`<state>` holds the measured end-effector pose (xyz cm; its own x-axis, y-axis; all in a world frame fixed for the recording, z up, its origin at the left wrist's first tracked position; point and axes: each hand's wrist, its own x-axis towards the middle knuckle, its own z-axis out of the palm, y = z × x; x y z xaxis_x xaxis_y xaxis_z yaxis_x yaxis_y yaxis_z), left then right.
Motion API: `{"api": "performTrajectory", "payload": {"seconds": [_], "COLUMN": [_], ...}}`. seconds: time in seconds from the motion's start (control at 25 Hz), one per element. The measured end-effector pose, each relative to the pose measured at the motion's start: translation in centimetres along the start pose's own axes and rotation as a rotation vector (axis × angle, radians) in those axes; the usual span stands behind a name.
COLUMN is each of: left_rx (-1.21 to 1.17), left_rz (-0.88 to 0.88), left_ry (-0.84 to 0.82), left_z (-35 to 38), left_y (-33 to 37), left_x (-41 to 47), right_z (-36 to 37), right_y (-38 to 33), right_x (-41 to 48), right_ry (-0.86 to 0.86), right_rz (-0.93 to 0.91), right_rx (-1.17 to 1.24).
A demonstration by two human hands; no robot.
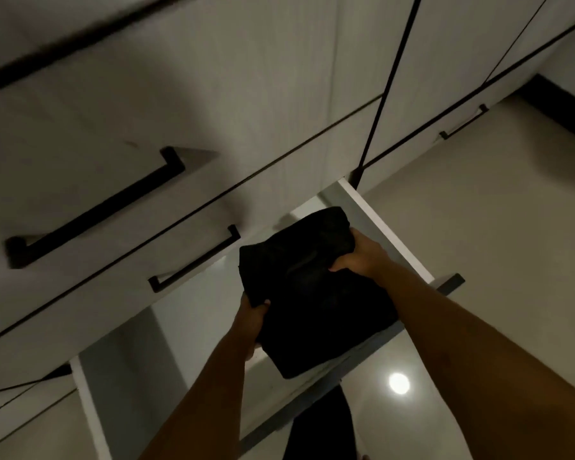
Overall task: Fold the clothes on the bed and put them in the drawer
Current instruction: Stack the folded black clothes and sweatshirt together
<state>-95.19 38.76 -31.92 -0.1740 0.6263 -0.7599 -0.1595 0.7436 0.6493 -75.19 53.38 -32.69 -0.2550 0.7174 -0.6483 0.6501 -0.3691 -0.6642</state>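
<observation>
Your left hand (251, 322) grips the near left corner of the folded black garment (309, 293): the thumb lies on top of the cloth and the fingers go under it. Your right hand (362, 252) grips the far right edge of the same garment, with the fingers curled over the fold. Both forearms reach in from the near side, the right one from the near right corner of the view.

The garment is held between the two hands, over the open drawer (384, 227). Its far part is above the pale, glossy inside of the drawer, and its near corner hangs over the drawer's front edge. I cannot tell if the cloth already touches the bottom of the drawer. At the right end of the drawer front, a piece of its black handle (450, 282) shows.

Above the open drawer, two more drawers are closed. Each one has a long black bar handle: the lower handle (196, 260) is just left of the garment, and the upper handle (97, 207) is further left. Tall pale cupboard doors stand on the far side.

To the right is a shiny pale floor (478, 260), with a round reflection of a lamp (399, 383) near your right forearm.
</observation>
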Motion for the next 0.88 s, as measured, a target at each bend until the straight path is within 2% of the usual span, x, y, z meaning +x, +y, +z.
{"api": "performTrajectory", "payload": {"seconds": [0.28, 0.48, 0.52, 0.6, 0.68, 0.76, 0.88], "left_rx": [-0.028, 0.084, 0.212, 0.747, 1.172, 1.266, 1.262], "left_rz": [-0.112, -0.053, -0.036, 0.018, 0.183, 0.199, 0.1], "left_ry": [0.058, 0.246, 0.305, 0.407, 0.385, 0.307, 0.269], "left_z": [0.3, 2.0, 2.3, 2.8, 3.3, 3.9, 4.3], "left_y": [-5.6, -8.2, -8.3, -8.3, -8.6, -8.5, -8.1], "left_x": [12.0, 16.5, 16.7, 16.5, 16.0, 14.8, 12.4], "right_z": [3.0, 4.3, 4.5, 4.7, 5.0, 5.3, 5.9], "right_y": [5.1, 9.2, 9.8, 10.4, 9.9, 9.0, 8.3], "right_x": [11.7, 15.8, 16.1, 16.4, 15.9, 14.2, 10.7], "right_ry": [-0.059, 0.009, 0.019, 0.041, 0.103, 0.165, 0.185], "right_rz": [0.037, 0.06, 0.077, 0.106, 0.107, 0.08, -0.024], "right_rx": [-0.179, -0.205, -0.232, -0.395, -0.603, -0.669, -0.761]}}
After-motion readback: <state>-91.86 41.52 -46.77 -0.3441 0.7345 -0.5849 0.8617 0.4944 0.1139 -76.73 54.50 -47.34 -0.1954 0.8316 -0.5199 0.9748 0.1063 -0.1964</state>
